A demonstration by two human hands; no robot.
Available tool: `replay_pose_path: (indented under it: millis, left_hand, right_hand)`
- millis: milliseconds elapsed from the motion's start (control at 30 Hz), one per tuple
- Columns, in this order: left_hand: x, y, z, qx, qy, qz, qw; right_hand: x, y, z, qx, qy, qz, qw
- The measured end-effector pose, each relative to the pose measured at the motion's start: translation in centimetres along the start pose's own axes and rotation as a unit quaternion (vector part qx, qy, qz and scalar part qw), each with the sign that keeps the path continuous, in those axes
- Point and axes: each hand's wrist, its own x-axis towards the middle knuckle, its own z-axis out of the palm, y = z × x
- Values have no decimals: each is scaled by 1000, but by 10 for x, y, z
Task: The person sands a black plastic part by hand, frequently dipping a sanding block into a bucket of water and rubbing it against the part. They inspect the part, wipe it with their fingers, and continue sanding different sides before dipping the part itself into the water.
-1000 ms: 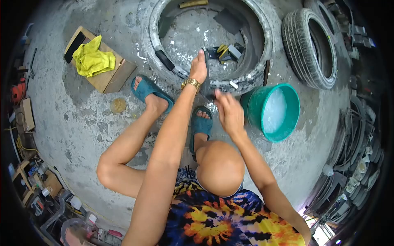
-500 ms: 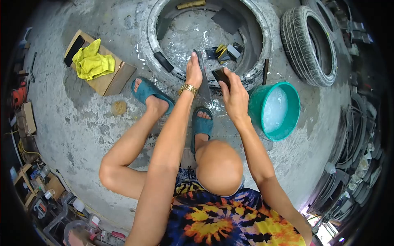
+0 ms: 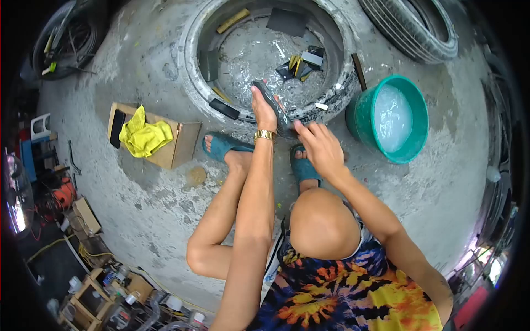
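My left hand [image 3: 265,111], with a gold watch at its wrist, grips a long, dark, wet flat piece [image 3: 271,101] tilted over the near rim of a tire [image 3: 190,71] lying flat. Its fingertips show on the piece's far side. Close to the piece's lower end is my right hand [image 3: 324,151], its fingers bent and closed; what they hold is hidden. Inside the tire is shallow water with dark sheets [image 3: 287,22] and a small pile of yellow, black and grey pieces [image 3: 301,66]. A black block [image 3: 224,109] rests on the tire's near rim.
Right of the tire stands a green bucket [image 3: 364,118] of cloudy water, with a dark bar [image 3: 359,71] beside it. A wooden box [image 3: 185,144] with a yellow cloth [image 3: 144,135] and a black phone-like object [image 3: 117,128] is at left. Another tire [image 3: 397,27] is at upper right.
The view has shifted, so the surroundings sit differently. My right hand has turned and come closer to the dark piece; the black block seen in it before is now out of sight.
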Motion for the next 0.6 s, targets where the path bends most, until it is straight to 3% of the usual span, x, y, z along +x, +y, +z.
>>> replay_pose_path:
  millis: [33,100,167,233,300,367,433,500,600]
  left_hand:
    - [8,-6,-4,9,-5,-6,1000]
    - [16,-16,-11,31,22,60,997]
    - [3,-4,-3,37,-4,63,997]
    - [-2,3,-1,16,-16,-5,1000]
    - [5,-1,-5,21,-16,-11,1000]
    - [18,-15,-13,56,13,69,996]
    - [13,-8,-9,69,-2,80,994]
    - [-3,8,-1,12,-31,-27,999]
    - [6,0,-6,48,-25,18,998]
  right_hand:
    - [8,2,6,8,34,-3,999]
    - [17,0,9,-8,23,8,1000]
    - [9,-2,0,4,26,-1,1000]
    - [-4,3,-3,8,16,-3,1000]
    - [4,3,-2,7,-1,5,1000]
    - [14,2,6,6,27,2,1000]
    - [20,2,2,16,17,1,1000]
    - [-2,9,-7,-3,6,-26,1000]
    - [1,7,-3,5,-49,10,999]
